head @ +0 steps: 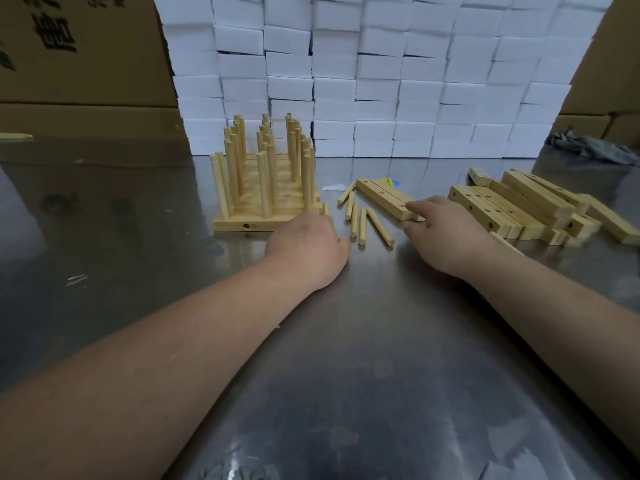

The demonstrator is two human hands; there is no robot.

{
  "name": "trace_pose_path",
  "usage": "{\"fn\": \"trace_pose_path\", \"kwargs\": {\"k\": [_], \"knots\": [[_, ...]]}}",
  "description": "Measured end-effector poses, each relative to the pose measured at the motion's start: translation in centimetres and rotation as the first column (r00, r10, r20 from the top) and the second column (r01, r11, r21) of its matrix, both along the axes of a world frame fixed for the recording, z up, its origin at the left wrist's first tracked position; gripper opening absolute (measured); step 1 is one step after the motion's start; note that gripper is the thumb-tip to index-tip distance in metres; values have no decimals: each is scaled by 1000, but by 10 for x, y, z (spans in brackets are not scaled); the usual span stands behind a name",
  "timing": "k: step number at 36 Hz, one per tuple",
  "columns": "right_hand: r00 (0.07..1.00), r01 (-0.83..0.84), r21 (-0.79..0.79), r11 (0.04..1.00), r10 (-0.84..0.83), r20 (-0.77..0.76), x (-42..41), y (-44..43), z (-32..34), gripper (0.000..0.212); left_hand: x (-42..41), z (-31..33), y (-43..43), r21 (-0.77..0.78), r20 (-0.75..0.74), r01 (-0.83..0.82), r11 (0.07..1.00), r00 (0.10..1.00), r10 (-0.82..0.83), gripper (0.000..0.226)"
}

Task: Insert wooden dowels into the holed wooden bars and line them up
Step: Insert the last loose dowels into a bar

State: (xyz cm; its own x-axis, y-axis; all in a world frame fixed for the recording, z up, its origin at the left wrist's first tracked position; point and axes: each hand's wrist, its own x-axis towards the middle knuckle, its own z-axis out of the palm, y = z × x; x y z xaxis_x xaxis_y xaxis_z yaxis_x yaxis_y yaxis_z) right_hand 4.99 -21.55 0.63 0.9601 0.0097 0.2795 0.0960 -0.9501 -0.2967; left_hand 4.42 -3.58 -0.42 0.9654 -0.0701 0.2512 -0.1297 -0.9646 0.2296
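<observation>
Several holed wooden bars with upright dowels stand side by side as a block (263,188) at centre left. My left hand (308,247) rests at the block's front right corner, its fingers curled around a dowel (325,207) whose tip shows above the knuckles. Several loose dowels (363,223) lie on the table between my hands. My right hand (446,233) grips the near end of a holed bar (384,195) that lies flat, pointing away to the left. A pile of empty holed bars (519,209) lies on the right.
The metal table (346,341) is shiny and reflective. A wall of white foam blocks (381,81) stands behind the work. Cardboard boxes (79,53) rise at the back left and right. A grey rag (588,147) lies at the far right.
</observation>
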Motion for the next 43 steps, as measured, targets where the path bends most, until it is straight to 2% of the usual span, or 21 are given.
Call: {"fn": "trace_pose_path", "kwargs": {"k": [2,5,6,8,11,16,21,25,28,30,34,37,40,43], "knots": [[999,-48,-53,997,47,-15,1,2,-1,40,0,0,0,14,2,17,1000,1000,-17,25],[976,-89,-129,988,60,-207,3,3,-6,38,-1,0,0,-13,17,17,1000,1000,-16,28],[973,-69,-122,990,40,-226,4,3,-7,37,-1,0,0,-17,19,12,1000,1000,-12,30],[986,-24,-94,995,8,-165,5,1,-6,39,-2,1,-1,-24,24,7,1000,1000,-7,31],[999,-24,-69,997,20,-48,5,-1,-6,52,-3,2,-1,-34,33,28,999,999,-27,30],[975,-128,-163,978,94,-202,5,2,-8,52,-2,2,-2,36,-8,49,998,999,-49,32],[992,-63,-155,986,45,-119,5,2,-7,35,-2,2,-1,13,10,61,998,998,-61,30],[995,-77,-166,983,64,-80,7,1,-11,56,-4,4,-2,-31,24,69,997,997,-68,24],[978,-111,-191,975,73,-193,9,1,-12,56,-6,5,-3,-41,38,93,995,995,-91,23],[977,-112,-169,979,77,-201,9,2,-11,54,-8,6,-3,-56,33,95,994,995,-93,20],[999,-46,-129,991,45,-10,4,5,-7,44,-9,7,-2,-62,-4,69,996,998,-69,23],[996,25,-94,995,-17,84,2,4,-6,46,-8,8,-3,-48,-25,53,997,998,-54,30],[999,20,-140,990,-14,44,1,4,-5,47,-7,8,-4,-18,-51,35,999,998,-36,33],[997,-73,-201,977,65,-50,3,4,-5,36,-6,9,-6,2,-64,34,999,997,-34,31]]}}
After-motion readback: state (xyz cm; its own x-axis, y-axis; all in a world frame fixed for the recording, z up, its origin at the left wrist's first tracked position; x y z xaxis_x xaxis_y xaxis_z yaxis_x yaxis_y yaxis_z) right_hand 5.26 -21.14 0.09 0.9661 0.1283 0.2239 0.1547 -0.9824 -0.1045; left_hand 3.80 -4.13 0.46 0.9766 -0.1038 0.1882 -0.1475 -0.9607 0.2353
